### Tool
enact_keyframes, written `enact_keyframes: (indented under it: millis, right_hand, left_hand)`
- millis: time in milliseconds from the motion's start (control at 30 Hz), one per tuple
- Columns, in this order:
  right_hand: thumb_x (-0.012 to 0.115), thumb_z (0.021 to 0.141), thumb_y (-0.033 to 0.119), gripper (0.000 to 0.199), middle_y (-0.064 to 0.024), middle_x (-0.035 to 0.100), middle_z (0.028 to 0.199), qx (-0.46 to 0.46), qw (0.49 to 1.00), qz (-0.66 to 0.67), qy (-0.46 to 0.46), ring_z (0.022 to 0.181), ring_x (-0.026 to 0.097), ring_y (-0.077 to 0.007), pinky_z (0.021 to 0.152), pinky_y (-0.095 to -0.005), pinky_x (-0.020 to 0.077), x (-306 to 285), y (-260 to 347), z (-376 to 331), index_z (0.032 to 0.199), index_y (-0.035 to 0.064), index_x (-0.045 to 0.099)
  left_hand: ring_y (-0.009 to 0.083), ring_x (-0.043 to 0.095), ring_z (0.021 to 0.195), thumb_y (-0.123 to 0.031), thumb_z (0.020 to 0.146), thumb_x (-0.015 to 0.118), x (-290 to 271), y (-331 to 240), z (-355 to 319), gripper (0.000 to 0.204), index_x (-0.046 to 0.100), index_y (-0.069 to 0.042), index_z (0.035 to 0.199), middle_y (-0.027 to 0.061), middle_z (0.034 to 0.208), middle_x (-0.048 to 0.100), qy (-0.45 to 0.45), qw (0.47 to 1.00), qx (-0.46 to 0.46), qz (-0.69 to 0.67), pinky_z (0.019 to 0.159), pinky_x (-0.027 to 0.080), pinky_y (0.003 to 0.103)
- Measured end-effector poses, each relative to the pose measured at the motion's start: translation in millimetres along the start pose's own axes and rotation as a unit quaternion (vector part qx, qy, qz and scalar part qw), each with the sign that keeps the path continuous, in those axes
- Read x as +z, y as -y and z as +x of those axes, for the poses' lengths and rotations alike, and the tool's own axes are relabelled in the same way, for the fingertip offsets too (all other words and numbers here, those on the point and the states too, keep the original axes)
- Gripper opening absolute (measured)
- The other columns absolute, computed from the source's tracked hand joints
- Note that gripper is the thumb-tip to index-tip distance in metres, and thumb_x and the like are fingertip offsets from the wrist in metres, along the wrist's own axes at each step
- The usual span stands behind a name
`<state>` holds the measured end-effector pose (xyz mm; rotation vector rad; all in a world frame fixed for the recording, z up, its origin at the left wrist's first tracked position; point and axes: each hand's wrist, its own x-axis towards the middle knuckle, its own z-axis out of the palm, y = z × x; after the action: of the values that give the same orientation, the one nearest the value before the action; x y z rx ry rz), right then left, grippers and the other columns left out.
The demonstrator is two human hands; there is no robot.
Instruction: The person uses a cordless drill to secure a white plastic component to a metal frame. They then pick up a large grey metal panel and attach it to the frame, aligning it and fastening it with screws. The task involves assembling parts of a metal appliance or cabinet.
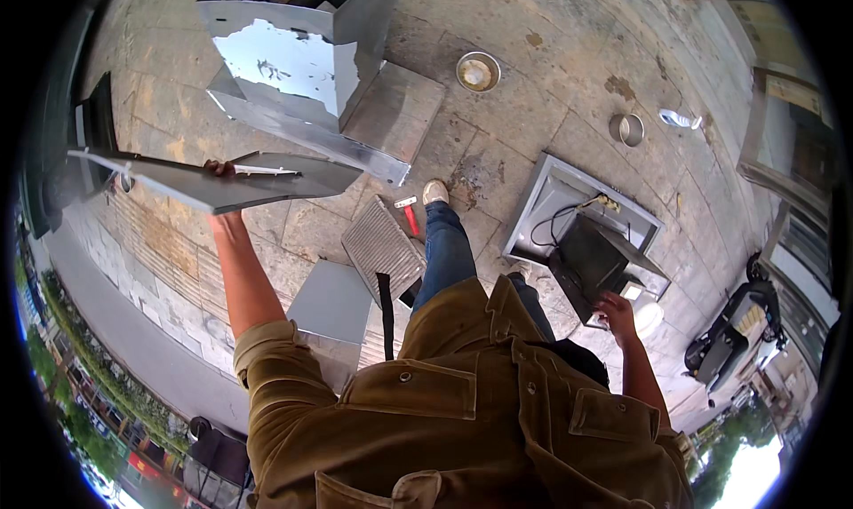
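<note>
My left hand [222, 169] is closed round the edge of a large grey sheet-metal panel [169, 178], held up off the ground at the left and tilted. A white strip runs along the panel beside my fingers. My right hand [615, 312] has its fingers apart and slightly bent, close to a black box-shaped part [588, 265]; whether a fingertip touches it I cannot tell. That black part lies tilted over a shallow grey metal tray-like casing [544, 176] with a black cable [553, 220] inside.
A big grey metal cabinet [355, 83] with peeling film stands ahead. A red-handled hammer-like tool [409, 214], a ribbed metal plate [382, 242] and a flat grey sheet [329, 300] lie near my feet. Two round metal bowls [478, 71] and a parked scooter [733, 331] are further out.
</note>
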<state>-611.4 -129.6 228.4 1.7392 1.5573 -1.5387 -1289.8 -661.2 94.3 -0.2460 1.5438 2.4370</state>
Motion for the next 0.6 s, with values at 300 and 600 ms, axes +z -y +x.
enact_keyframes:
  millis: [300,600]
  right_hand:
    - [0.064,0.079,0.009,0.041,-0.0101,0.065,0.093,-0.044,0.995,0.089,0.022,0.078,0.064,-0.0144,0.062,-0.0243,0.0452,-29.1,-71.3,-20.0,0.116,-0.0059,0.054]
    - [0.062,0.079,0.006,0.041,-0.0116,0.065,0.095,-0.153,0.972,0.178,0.006,0.083,0.062,-0.0166,0.073,-0.0276,0.049,-133.5,-227.5,-57.0,0.117,-0.0059,0.054]
  left_hand:
    - [0.0315,0.048,0.113,-0.035,0.078,0.071,210.4,-139.0,-162.5,0.072,0.036,0.004,0.127,0.0189,0.121,0.05,-0.113,0.973,-0.056,-0.193,0.101,0.036,0.049]
    - [0.0301,0.042,0.12,-0.031,0.075,0.074,375.6,-152.0,-361.8,0.073,0.039,0.002,0.129,0.014,0.131,0.044,0.087,0.953,-0.037,-0.287,0.105,0.033,0.046]
